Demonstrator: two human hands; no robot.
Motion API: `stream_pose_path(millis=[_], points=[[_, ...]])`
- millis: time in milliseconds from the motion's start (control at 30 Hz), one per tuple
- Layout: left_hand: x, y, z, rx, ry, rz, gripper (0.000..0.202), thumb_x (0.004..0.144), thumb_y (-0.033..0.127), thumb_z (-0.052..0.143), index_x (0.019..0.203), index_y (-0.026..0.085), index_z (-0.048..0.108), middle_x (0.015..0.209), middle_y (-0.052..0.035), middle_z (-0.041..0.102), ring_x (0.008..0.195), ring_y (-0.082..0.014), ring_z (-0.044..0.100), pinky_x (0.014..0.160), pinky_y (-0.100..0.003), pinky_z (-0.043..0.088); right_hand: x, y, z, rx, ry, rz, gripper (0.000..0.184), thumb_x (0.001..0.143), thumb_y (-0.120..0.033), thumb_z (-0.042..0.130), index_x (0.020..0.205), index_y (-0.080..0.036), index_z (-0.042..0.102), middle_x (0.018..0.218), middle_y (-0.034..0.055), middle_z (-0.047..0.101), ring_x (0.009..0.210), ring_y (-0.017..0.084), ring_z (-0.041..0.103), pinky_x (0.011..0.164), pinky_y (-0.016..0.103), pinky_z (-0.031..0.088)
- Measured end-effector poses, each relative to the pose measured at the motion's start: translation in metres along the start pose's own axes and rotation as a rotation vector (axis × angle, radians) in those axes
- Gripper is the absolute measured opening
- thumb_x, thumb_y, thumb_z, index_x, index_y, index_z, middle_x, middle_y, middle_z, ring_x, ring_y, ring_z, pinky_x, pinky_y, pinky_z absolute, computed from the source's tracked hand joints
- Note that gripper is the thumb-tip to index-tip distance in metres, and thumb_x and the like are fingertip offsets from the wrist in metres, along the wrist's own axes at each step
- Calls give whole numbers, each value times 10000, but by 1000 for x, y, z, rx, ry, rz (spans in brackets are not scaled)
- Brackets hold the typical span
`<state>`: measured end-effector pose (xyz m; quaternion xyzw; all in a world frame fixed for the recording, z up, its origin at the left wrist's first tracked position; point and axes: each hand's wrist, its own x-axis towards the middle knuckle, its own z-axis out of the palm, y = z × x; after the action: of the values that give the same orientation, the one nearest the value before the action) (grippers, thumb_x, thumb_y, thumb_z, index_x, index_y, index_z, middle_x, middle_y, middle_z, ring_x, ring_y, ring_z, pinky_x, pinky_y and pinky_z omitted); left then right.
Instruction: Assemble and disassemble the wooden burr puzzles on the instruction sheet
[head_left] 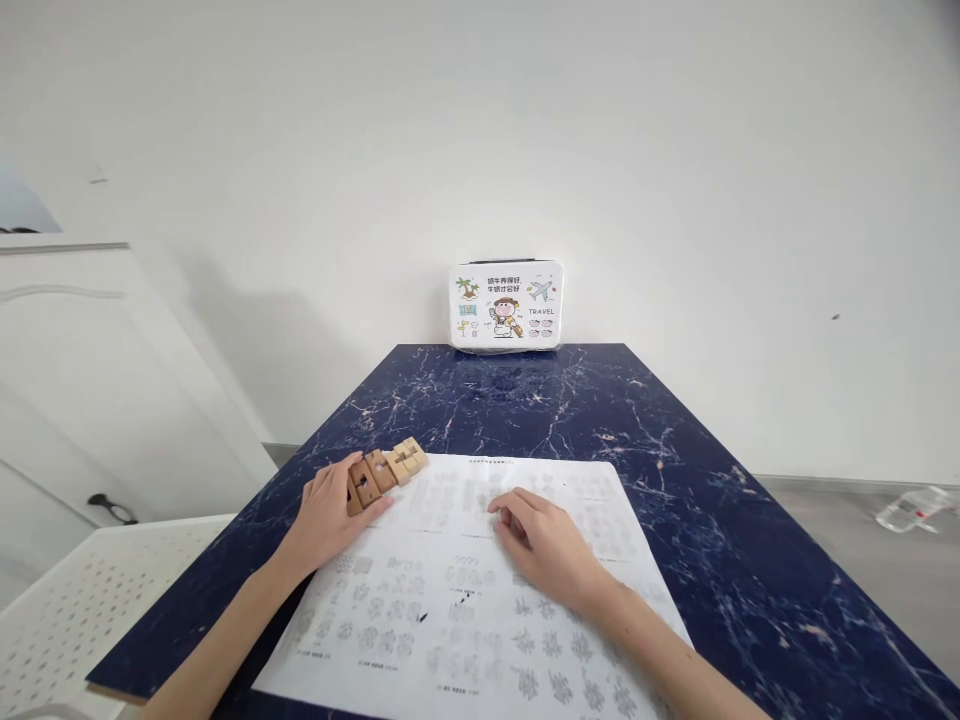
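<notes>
My left hand (322, 520) rests at the left edge of the paper, its thumb and fingers bent around a row of notched wooden puzzle pieces. The brown pieces (380, 472) lie closest to that hand, and the paler ones (409, 460) continue the row to the right. Part of the nearest brown piece is hidden by the fingers. My right hand (544, 550) lies on the printed paper sheet (405, 600), fingers loosely bent and a little apart from the thumb; I see nothing held in it. Faint line drawings of assembled shapes cover the sheet.
The dark blue marble-patterned table (525, 400) reaches to the white wall. At its far end stands a white case (506, 305) with cartoon prints. A perforated white seat (112, 580) is at the left, and a clear plastic item (911, 508) lies on the floor at right.
</notes>
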<state>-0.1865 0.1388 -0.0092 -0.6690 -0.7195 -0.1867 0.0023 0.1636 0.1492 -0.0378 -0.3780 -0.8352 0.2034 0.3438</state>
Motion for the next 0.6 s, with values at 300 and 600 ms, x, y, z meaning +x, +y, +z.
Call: stream_pose_path(millis=[300, 600], points=[[10, -2, -5, -25, -37, 37, 900, 841, 753, 624, 1490, 156, 446, 1509, -214, 563, 1391, -413, 523, 1147, -592, 403, -2, 0, -2, 17, -5, 8, 195, 956, -111, 511, 1050, -224, 638, 938, 37, 695, 718, 170, 606, 660, 312, 457], [15, 7, -5, 41, -64, 43, 888, 881, 767, 546, 1484, 119, 482, 1486, -214, 586, 1412, -415, 484, 1158, -570, 400, -1, 0, -4, 24, -8, 11, 199, 947, -104, 518, 1050, -219, 644, 918, 36, 684, 718, 164, 600, 658, 295, 439]])
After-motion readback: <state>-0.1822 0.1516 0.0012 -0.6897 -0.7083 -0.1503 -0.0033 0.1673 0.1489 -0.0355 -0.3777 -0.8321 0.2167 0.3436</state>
